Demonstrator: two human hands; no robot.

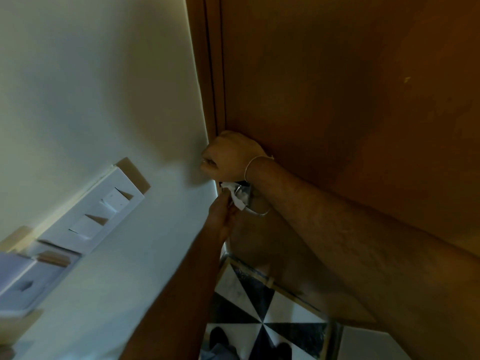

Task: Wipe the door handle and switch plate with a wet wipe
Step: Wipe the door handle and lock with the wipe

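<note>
The metal door handle sits on the brown wooden door, mostly hidden behind my hands. My left hand reaches up from below and pinches a crumpled white wet wipe against the handle. My right hand, with a thin bangle on its wrist, is just above the handle, fingers curled at the door's left edge. The white switch plate with its rocker switches is on the wall to the left, apart from both hands.
A cream wall fills the left side. A second white plate sits lower left. Below, black-and-white triangle floor tiles and my feet show through the gap by the door.
</note>
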